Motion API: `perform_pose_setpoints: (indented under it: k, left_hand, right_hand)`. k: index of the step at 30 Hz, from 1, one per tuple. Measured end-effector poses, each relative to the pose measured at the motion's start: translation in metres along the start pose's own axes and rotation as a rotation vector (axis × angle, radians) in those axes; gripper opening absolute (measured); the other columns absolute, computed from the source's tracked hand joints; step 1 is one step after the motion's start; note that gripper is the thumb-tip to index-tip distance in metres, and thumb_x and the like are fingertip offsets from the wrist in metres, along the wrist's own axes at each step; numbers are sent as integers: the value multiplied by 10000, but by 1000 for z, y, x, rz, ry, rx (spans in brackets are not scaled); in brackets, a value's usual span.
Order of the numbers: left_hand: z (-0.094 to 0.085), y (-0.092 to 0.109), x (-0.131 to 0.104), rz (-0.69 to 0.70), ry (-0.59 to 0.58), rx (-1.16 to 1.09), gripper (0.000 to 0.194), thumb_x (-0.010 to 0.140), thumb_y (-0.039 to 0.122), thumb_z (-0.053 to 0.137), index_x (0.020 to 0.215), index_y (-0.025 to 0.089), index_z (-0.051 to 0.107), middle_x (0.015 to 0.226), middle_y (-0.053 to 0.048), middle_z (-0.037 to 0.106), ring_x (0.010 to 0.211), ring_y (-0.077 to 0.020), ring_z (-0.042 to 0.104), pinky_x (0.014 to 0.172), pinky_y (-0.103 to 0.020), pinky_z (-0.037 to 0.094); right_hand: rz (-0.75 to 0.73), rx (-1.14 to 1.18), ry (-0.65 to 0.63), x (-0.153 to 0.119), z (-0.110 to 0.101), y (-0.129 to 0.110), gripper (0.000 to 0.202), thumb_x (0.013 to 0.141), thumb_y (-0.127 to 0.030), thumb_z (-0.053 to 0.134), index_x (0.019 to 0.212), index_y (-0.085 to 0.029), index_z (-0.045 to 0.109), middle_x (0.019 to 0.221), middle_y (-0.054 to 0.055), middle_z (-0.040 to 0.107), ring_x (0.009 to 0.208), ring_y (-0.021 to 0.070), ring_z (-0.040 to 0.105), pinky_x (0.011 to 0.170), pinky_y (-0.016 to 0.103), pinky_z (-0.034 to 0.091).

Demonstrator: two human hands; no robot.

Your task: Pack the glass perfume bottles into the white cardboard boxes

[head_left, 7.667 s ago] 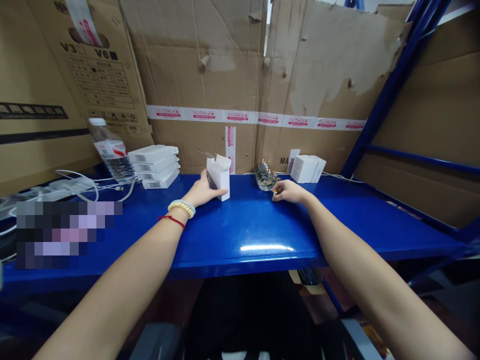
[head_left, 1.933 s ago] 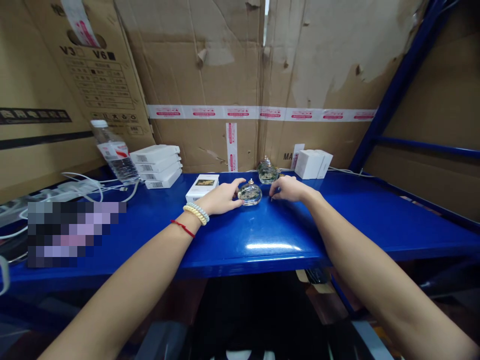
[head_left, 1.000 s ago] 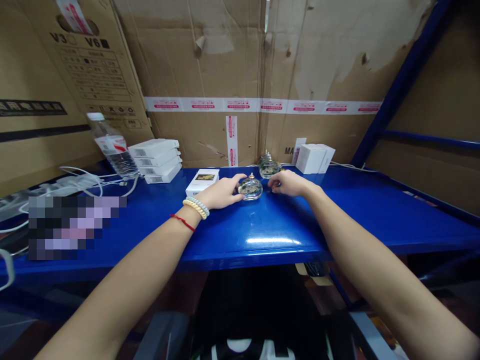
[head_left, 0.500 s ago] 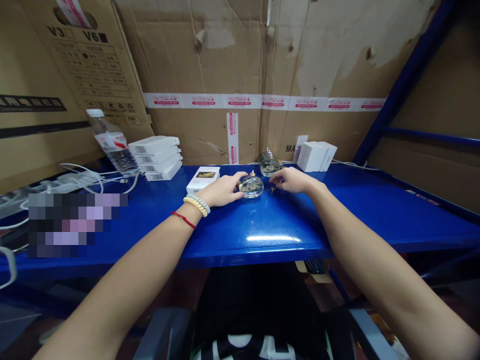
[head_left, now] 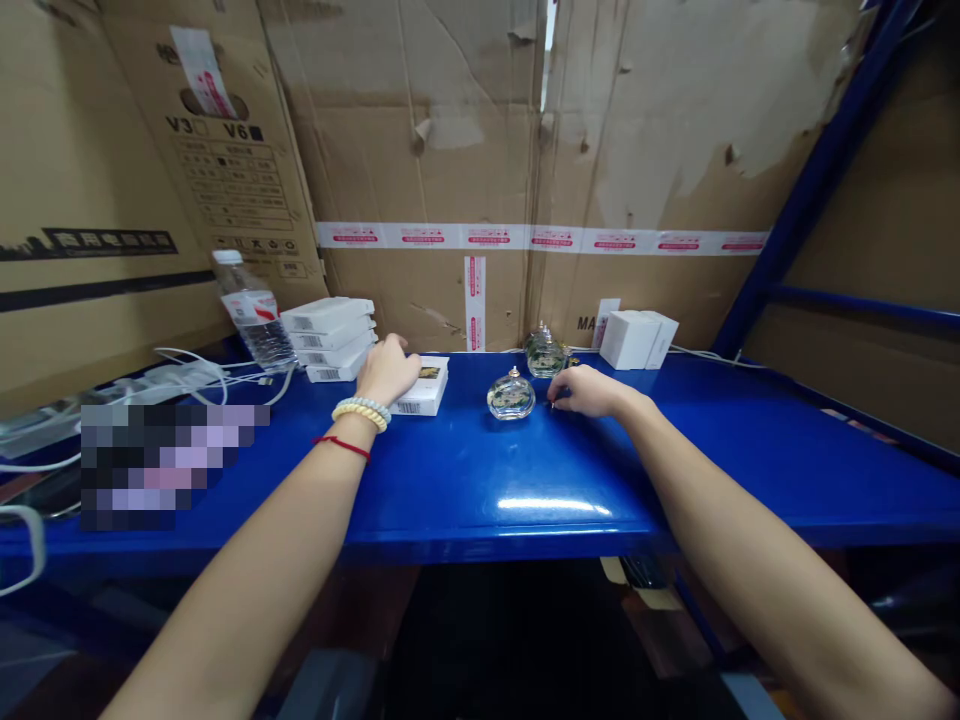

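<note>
A round clear glass bottle (head_left: 511, 398) with a small metal top stands upright on the blue table (head_left: 465, 490). Behind it, more such bottles (head_left: 546, 355) stand close together. My left hand (head_left: 390, 372) is over the left part of a white box (head_left: 421, 395) with a dark picture on top; its fingertips are partly hidden. To the right of the front bottle, my right hand (head_left: 583, 391) has its fingers pinched low at the table, around something tiny that is mostly hidden.
Stacked white boxes (head_left: 330, 338) and a water bottle (head_left: 256, 315) stand at the back left, near white cables (head_left: 202, 380). Two white boxes (head_left: 637, 340) are at the back right. Cardboard (head_left: 420, 180) lines the back; a blue post (head_left: 810, 180) rises at the right.
My left hand has left the front bottle and moved left to the white box. My right hand has closed its fingers where a small gold piece lay. The camera view has shifted slightly.
</note>
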State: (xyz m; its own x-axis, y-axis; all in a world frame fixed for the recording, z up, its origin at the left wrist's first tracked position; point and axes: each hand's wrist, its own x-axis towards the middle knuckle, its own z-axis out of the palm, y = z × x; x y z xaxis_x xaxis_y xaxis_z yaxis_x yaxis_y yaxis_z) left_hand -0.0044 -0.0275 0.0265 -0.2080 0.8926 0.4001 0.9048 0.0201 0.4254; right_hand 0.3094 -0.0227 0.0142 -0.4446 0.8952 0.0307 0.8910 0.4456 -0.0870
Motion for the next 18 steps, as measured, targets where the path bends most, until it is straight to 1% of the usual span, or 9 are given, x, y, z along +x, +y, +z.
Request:
perform_pose_setpoints:
  k: [2,4,6,8,10,13,15,18]
  left_hand:
    - [-1,-7,2,-91,-52,53,543,809,440,469,1222,95,542,1238,-239,611,1171,-387,568,908,-476,467]
    - [0,-8,0,-148,-123,100,702,782,602,468,1243,75,525,1248,-266,597,1175,-415,562,897,-488,465]
    - [3,-7,-3,-164,-200,139,906,695,764,472,1270,65,503,1267,-280,581,1178,-432,558,902,-493,461]
    - [6,-5,-5,-149,-247,172,1059,597,854,484,1307,69,471,1285,-285,569,1177,-439,557,899,-493,463]
    - [10,-4,-4,-129,-264,192,1097,560,857,516,1333,81,448,1283,-282,574,1160,-439,569,874,-486,477]
    - [12,-4,-1,-139,-254,210,1016,594,774,565,1337,90,449,1247,-277,601,1120,-430,597,827,-472,496]
    - [11,-3,-1,-146,-249,225,976,618,734,571,1341,91,446,1225,-273,613,1108,-426,604,822,-470,498]
    - [7,-1,-4,-161,-269,252,964,638,701,575,1359,79,425,1240,-275,595,1133,-430,582,870,-483,477]
  right_hand:
    - [4,3,3,0,0,0,218,783,-218,644,979,-200,736,1040,64,732,1002,228,660,915,343,472]
    - [8,17,13,0,1,1,265,772,-223,657,1027,-202,726,1084,66,723,1033,234,654,927,342,471]
    - [6,41,23,0,1,1,310,761,-219,665,1067,-201,713,1126,68,714,1064,240,647,940,344,469]
    - [-1,81,20,0,2,2,336,741,-158,652,1069,-195,711,1104,63,722,1047,233,655,925,333,477]
    - [-6,126,11,0,3,2,400,707,-65,611,1077,-184,707,1038,53,738,989,209,675,878,298,493]
    - [-4,169,6,0,4,2,507,664,21,553,1113,-172,690,982,40,746,926,179,685,818,254,500]
    - [-10,165,8,0,4,2,502,664,20,555,1103,-180,696,973,33,745,915,176,682,807,250,498]
    - [-35,129,1,0,3,0,383,699,-43,586,1023,-191,730,923,26,745,872,177,681,791,254,496]
